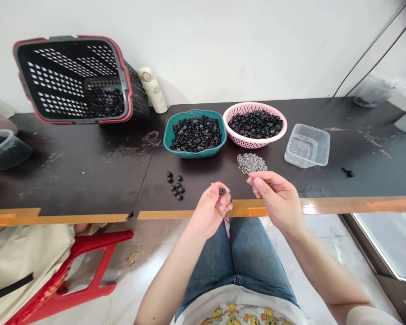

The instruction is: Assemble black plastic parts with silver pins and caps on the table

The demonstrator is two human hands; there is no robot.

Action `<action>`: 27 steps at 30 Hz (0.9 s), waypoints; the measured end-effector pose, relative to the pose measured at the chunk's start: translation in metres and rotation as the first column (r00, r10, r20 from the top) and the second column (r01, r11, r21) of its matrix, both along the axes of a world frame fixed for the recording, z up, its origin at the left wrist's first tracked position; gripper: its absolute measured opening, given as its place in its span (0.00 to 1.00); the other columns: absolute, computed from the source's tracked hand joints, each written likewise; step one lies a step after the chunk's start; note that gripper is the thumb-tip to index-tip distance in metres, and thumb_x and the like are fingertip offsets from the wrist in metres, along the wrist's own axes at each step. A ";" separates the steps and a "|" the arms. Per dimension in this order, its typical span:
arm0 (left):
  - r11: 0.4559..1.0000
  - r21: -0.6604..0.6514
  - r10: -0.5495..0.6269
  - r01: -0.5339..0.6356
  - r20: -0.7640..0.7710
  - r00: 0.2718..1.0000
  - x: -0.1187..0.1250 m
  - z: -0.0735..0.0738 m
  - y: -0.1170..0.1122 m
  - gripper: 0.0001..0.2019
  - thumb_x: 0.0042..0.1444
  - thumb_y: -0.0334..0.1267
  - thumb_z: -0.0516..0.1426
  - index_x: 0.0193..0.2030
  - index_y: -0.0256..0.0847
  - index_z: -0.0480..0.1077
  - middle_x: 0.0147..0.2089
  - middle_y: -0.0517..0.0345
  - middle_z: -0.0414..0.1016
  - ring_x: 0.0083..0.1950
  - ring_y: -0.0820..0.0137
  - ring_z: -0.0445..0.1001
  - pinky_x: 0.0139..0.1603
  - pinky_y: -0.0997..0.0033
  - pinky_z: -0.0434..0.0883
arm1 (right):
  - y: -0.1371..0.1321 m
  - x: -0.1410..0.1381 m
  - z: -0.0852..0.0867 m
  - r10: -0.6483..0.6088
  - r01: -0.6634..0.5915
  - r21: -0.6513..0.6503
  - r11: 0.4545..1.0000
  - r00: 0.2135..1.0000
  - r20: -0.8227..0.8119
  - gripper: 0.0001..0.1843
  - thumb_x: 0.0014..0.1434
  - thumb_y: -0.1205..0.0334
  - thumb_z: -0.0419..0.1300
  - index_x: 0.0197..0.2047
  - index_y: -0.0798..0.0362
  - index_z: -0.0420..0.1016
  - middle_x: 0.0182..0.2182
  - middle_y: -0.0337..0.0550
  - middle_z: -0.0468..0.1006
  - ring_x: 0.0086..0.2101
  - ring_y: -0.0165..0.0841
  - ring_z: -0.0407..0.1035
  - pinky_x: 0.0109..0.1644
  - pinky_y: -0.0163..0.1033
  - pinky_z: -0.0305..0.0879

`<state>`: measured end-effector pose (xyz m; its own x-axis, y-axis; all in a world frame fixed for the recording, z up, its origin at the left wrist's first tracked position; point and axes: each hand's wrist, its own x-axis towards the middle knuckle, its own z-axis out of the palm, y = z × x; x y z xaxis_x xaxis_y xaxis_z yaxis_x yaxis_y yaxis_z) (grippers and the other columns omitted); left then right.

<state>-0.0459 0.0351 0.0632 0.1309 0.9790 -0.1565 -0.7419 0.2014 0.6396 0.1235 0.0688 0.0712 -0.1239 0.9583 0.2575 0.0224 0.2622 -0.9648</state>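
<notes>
My left hand is closed over the table's front edge, pinching a small black round part between fingertips. My right hand hovers just right of it, fingers pinched together on something too small to make out. A pile of small metal pins lies just beyond my right hand. A cluster of several black round parts sits on the table to the left of my left hand. Behind stand a teal basket and a pink basket, both full of black parts.
A clear plastic tub stands right of the pink basket. A black-and-red shopping basket lies tipped at the back left beside a white bottle. Bowls sit at the far left. A red stool stands below the dark table.
</notes>
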 end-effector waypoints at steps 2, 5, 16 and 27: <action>0.999 0.011 0.040 -0.039 -0.036 0.999 0.009 -0.006 -0.003 0.25 0.48 0.61 0.69 0.29 0.38 0.72 0.21 0.67 0.63 0.22 0.82 0.61 0.27 0.83 0.71 | -0.014 -0.006 0.007 0.026 -0.026 0.036 0.999 1.000 0.011 0.10 0.68 0.53 0.62 0.43 0.47 0.82 0.38 0.43 0.83 0.33 0.34 0.74 0.38 0.41 0.75; 0.997 0.048 0.064 -0.061 -0.078 0.995 0.016 -0.010 -0.007 0.25 0.46 0.60 0.70 0.31 0.38 0.72 0.22 0.65 0.66 0.22 0.80 0.66 0.27 0.80 0.73 | -0.024 -0.013 0.012 0.051 -0.062 0.149 0.987 0.996 0.077 0.08 0.68 0.56 0.62 0.41 0.46 0.82 0.40 0.44 0.82 0.40 0.37 0.77 0.43 0.43 0.76; 0.998 0.052 0.029 -0.025 -0.083 0.996 0.017 -0.012 -0.014 0.24 0.45 0.55 0.73 0.31 0.37 0.71 0.25 0.64 0.72 0.21 0.81 0.70 0.26 0.81 0.77 | -0.026 -0.010 0.018 -0.033 -0.112 0.409 0.906 0.943 0.331 0.08 0.69 0.66 0.59 0.43 0.45 0.80 0.41 0.44 0.82 0.42 0.39 0.75 0.46 0.47 0.73; 0.999 0.018 0.042 -0.041 -0.060 0.997 0.019 -0.012 -0.012 0.24 0.44 0.54 0.74 0.32 0.37 0.72 0.24 0.64 0.73 0.22 0.80 0.72 0.26 0.82 0.76 | -0.026 -0.004 0.018 0.004 -0.179 0.389 0.904 0.912 0.410 0.08 0.70 0.65 0.58 0.44 0.45 0.78 0.41 0.43 0.81 0.43 0.38 0.74 0.46 0.47 0.72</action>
